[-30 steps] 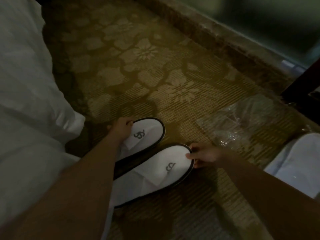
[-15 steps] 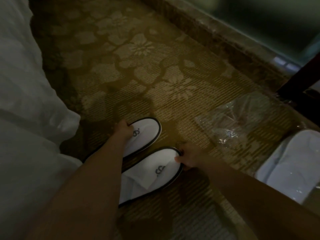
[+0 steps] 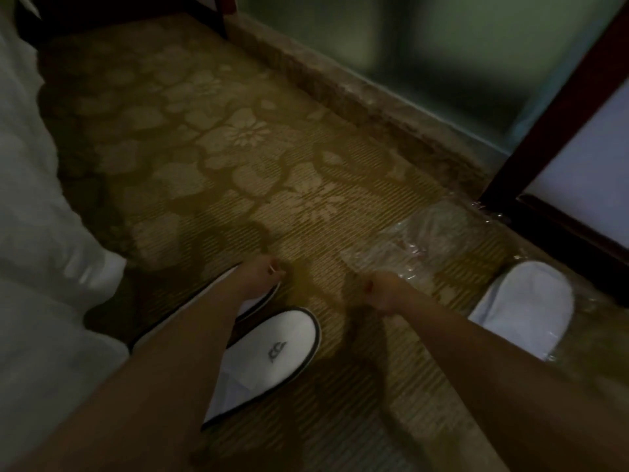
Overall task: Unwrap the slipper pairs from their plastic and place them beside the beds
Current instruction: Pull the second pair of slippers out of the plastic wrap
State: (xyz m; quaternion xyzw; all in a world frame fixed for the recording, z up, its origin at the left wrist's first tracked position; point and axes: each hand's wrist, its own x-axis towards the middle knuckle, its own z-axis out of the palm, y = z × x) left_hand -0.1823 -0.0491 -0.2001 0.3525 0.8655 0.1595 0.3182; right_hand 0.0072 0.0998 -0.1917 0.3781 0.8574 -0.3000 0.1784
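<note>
Two unwrapped white slippers with dark rims lie side by side on the carpet next to the bed (image 3: 51, 233). The near slipper (image 3: 272, 356) shows a grey logo and lies free. My left forearm hides most of the far slipper (image 3: 251, 305), and my left hand (image 3: 260, 277) curls over its toe. My right hand (image 3: 384, 291) is a loose fist off the slippers, at the edge of the empty clear plastic wrap (image 3: 425, 240). Another white slipper pair (image 3: 524, 308), still in plastic, lies at the right.
The floor is a patterned gold carpet (image 3: 238, 148). A stone sill and frosted glass (image 3: 408, 46) run along the far side. A dark wooden frame with a pale panel (image 3: 578, 148) stands at the right, close to the wrapped pair.
My right hand has let go of the near slipper's toe and moved right toward the plastic. The view has tilted up and to the right. My left hand stays on the far slipper.
</note>
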